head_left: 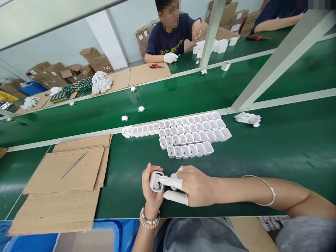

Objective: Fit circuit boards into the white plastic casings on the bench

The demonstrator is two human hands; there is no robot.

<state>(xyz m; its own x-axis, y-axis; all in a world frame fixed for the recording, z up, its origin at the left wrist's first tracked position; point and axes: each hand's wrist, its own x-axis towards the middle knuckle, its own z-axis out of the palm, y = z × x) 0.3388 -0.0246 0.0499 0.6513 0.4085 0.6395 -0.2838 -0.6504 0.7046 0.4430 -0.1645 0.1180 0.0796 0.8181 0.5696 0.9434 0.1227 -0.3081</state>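
Note:
My left hand [150, 196] is wrapped round a small white plastic housing [152, 184] whose mouth faces up toward me. Inside the housing shows a green-edged circuit board with a white part on it. My right hand [195, 185] wears white finger cots, and its fingers are stretched out. Its index fingertip reaches the mouth of the housing, at the board; other fingers are spread below and behind. Beyond my hands stand rows of similar white housings [193, 149], open side up, on the green table.
Stacked cardboard sheets [63, 171] with metal tweezers [74, 165] lie at left. Crumpled white material [248, 119] lies at right. Small board assemblies [141, 109] sit on the green conveyor [168, 96]. A slanted metal post [273, 63] rises at right. A co-worker [178, 35] sits across.

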